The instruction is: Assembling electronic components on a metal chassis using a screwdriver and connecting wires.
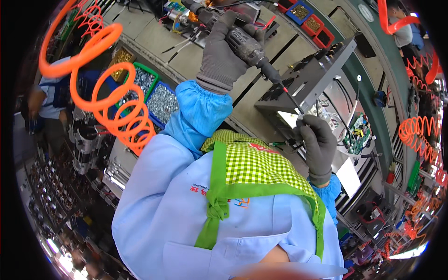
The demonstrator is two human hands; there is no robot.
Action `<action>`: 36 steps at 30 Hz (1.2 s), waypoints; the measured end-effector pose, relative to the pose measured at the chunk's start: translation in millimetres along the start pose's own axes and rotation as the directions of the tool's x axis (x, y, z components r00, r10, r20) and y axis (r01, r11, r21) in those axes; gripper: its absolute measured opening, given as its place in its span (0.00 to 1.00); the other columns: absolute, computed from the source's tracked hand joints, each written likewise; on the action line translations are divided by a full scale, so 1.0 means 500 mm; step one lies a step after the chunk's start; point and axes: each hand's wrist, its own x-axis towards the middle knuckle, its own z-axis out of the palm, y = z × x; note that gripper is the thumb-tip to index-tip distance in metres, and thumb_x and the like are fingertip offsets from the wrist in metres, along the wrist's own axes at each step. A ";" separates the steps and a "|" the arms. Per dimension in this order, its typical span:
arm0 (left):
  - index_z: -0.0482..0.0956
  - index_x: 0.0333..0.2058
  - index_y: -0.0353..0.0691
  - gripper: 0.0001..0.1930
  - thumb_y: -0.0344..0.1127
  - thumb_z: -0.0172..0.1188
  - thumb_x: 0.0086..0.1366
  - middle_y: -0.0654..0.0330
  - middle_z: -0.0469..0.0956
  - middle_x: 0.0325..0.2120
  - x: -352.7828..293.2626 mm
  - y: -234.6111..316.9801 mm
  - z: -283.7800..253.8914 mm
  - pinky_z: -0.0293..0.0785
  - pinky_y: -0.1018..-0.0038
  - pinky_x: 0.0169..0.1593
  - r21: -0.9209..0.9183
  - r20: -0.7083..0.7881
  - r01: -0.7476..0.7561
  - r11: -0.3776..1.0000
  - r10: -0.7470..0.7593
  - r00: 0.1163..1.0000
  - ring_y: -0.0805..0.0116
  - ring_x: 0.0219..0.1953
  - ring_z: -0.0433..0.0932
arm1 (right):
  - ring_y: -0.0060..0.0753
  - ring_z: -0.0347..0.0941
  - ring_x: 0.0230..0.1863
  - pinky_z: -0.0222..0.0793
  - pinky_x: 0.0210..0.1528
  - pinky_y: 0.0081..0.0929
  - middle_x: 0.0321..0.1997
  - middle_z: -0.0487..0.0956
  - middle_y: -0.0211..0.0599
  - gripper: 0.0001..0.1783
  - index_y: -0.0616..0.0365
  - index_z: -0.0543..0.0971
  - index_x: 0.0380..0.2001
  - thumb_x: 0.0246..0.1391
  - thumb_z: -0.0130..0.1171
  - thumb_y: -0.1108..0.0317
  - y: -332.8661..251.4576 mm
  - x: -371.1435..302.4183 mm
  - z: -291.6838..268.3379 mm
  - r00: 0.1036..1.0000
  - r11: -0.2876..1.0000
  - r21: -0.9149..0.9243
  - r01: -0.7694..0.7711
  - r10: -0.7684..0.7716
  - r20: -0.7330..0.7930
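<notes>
My left hand [219, 58], in a grey glove, is wrapped round a dark power screwdriver [247, 46]. The driver slants down to the right, and its long thin bit [290, 99] ends at my right hand [318, 145]. That hand, also gloved in grey, has thumb and forefinger pinched together at the bit's tip. A small pale piece shows there, too small to name. Both hands are over the near side of a dark grey metal housing [308, 77]. Inside the housing are black and white wires and a green circuit board [358, 133].
Blue bin of silver screws [162, 103] and green bin [140, 80] stand left. Red and blue trays of small brass-coloured parts [313, 25] sit at the back. An orange coiled hose [109, 88] hangs at left. Other people are at both sides.
</notes>
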 end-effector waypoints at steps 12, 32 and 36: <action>0.75 0.33 0.35 0.12 0.38 0.62 0.60 0.57 0.75 0.25 -0.074 0.011 -0.048 0.77 0.62 0.46 0.070 -0.082 -0.034 0.997 0.040 0.996 0.66 0.29 0.76 | 0.25 0.73 0.20 0.67 0.24 0.21 0.21 0.78 0.37 0.10 0.59 0.79 0.31 0.46 0.68 0.69 0.017 -0.017 0.065 0.939 0.832 -0.485 0.268 -0.338 -0.060; 0.76 0.32 0.36 0.12 0.40 0.61 0.61 0.59 0.75 0.24 -0.091 -0.013 -0.061 0.79 0.66 0.43 0.227 -0.184 -0.065 0.972 0.108 0.977 0.68 0.30 0.77 | 0.40 0.75 0.22 0.70 0.24 0.30 0.24 0.78 0.40 0.11 0.57 0.78 0.32 0.47 0.66 0.66 0.050 -0.015 0.061 0.910 0.657 -0.669 0.348 -0.407 0.075; 0.75 0.34 0.37 0.13 0.41 0.60 0.61 0.59 0.75 0.26 -0.091 -0.015 -0.092 0.78 0.65 0.42 0.243 -0.206 -0.057 0.968 0.109 0.972 0.68 0.32 0.76 | 0.41 0.76 0.23 0.71 0.26 0.30 0.25 0.78 0.42 0.13 0.58 0.77 0.36 0.49 0.64 0.64 0.066 -0.021 0.061 0.968 0.745 -0.628 0.225 -0.244 0.057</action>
